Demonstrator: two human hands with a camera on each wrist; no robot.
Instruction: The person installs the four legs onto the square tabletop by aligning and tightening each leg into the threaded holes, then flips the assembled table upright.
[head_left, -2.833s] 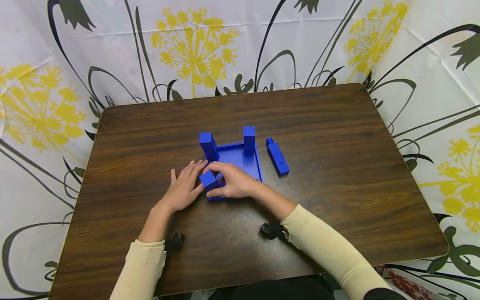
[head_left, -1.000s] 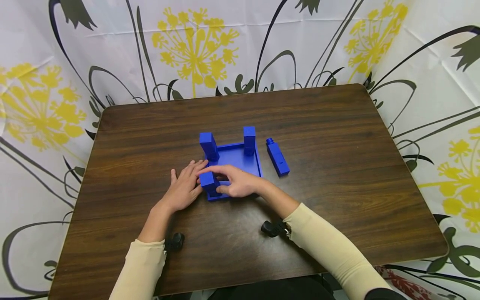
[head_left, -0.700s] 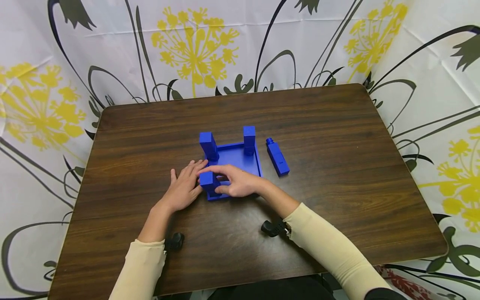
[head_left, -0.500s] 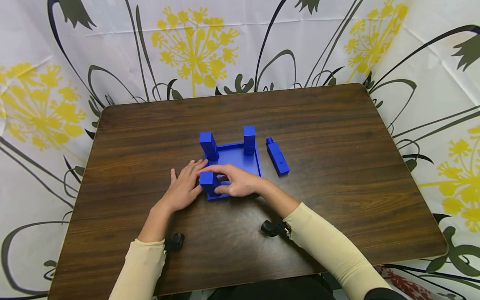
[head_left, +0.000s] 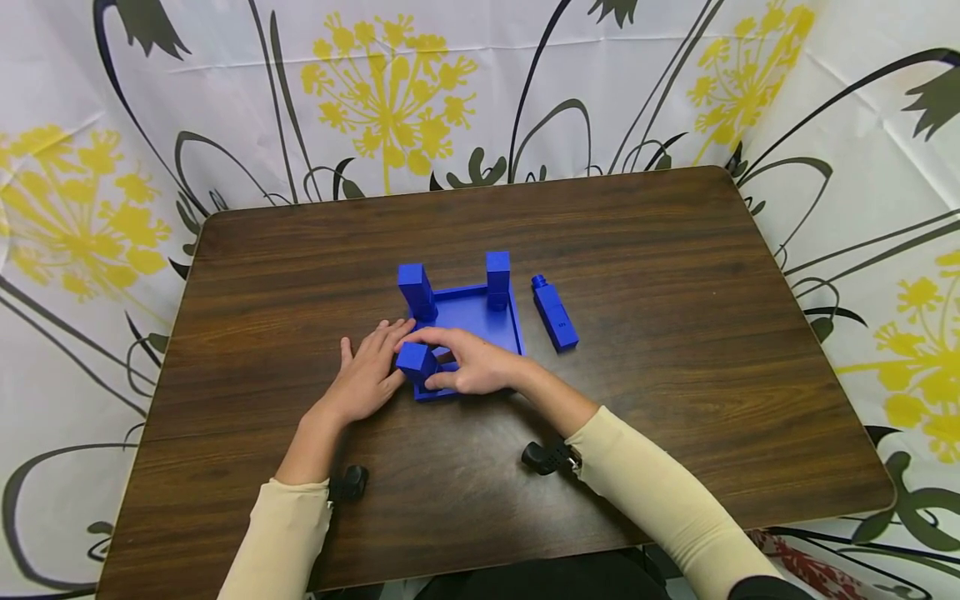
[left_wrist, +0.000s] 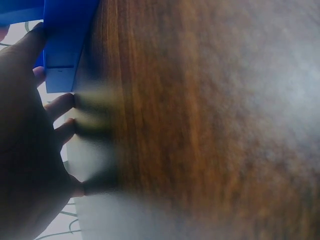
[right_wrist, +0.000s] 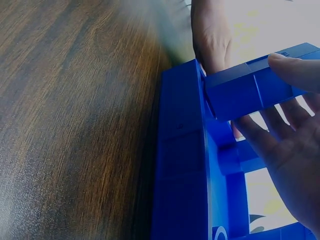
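A blue square base with a raised rim (head_left: 476,317) lies on the table, its flat inside facing up. At its near left corner stands a blue square post (head_left: 415,360), slightly tilted and turned. My right hand (head_left: 480,363) pinches this post, thumb on the near side and fingers round the far side. In the right wrist view the post (right_wrist: 250,89) meets the corner of the base wall (right_wrist: 181,150); its lower end is hidden. My left hand (head_left: 366,380) lies with fingers extended on the table, against the left side of the base.
Two more blue posts stand upright at the far corners, one at left (head_left: 416,290) and one at right (head_left: 498,279). To the right of the base a loose post (head_left: 556,317) lies with its threaded end pointing away. A patterned curtain (head_left: 390,100) hangs behind the wooden table (head_left: 660,333).
The near left post stood more tilted earliest, then straightened. Since half a second ago my right fingers have turned it slightly. The left hand has stayed in place.
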